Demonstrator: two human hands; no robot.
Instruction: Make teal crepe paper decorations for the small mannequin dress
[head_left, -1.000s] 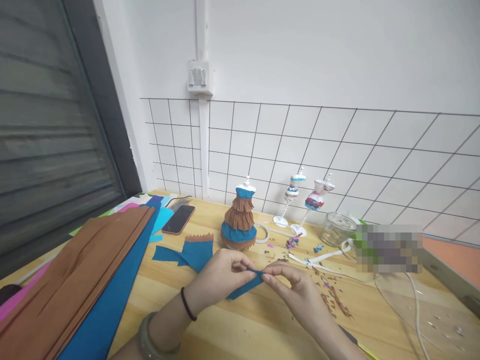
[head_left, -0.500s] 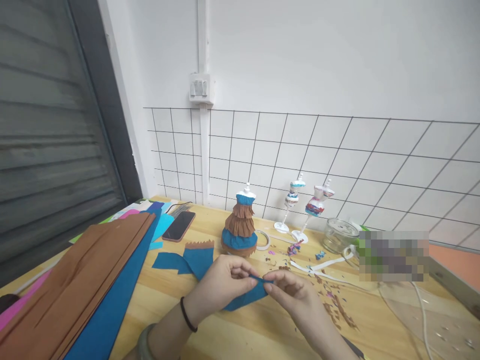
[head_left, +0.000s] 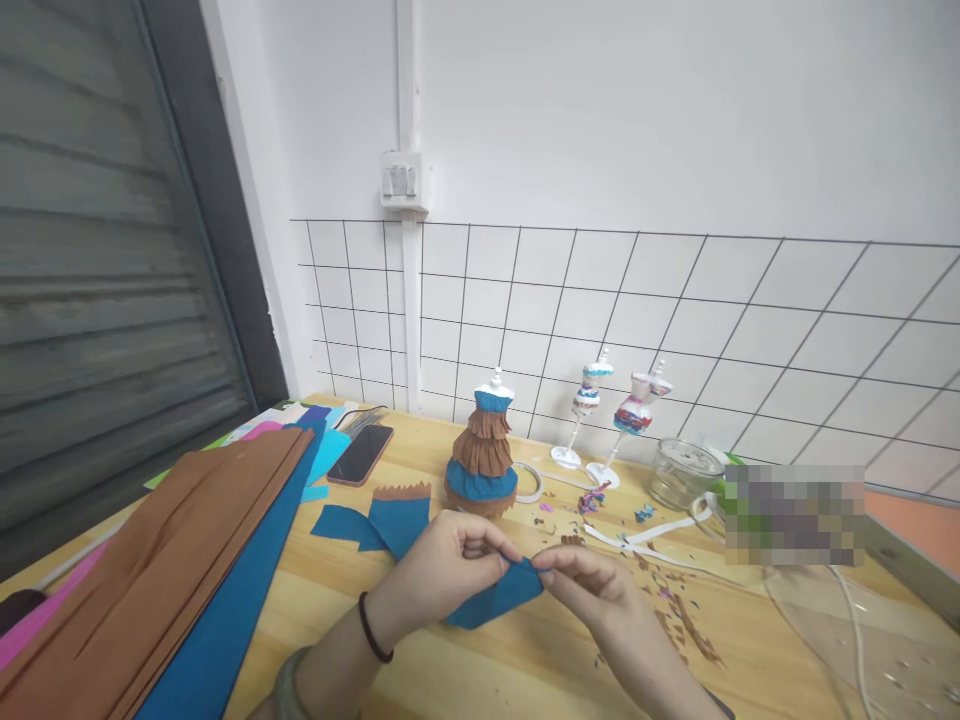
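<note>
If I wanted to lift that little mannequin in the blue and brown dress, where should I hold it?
Probably by the bare white neck of the mannequin, pinched from above. It stands upright, with the neck clear of the flared, ruffled dress, which might crumple if squeezed; the left hand is close in front.

The fingertips of the left hand [head_left: 454, 565] and right hand [head_left: 607, 595], almost meeting a second ago, have parted, the right ones toward the bench's [head_left: 300, 605] right edge. A short stretch of the blue piece [head_left: 499, 598] now spans between them, more of it showing below. The head view has tipped slightly upward.
</note>
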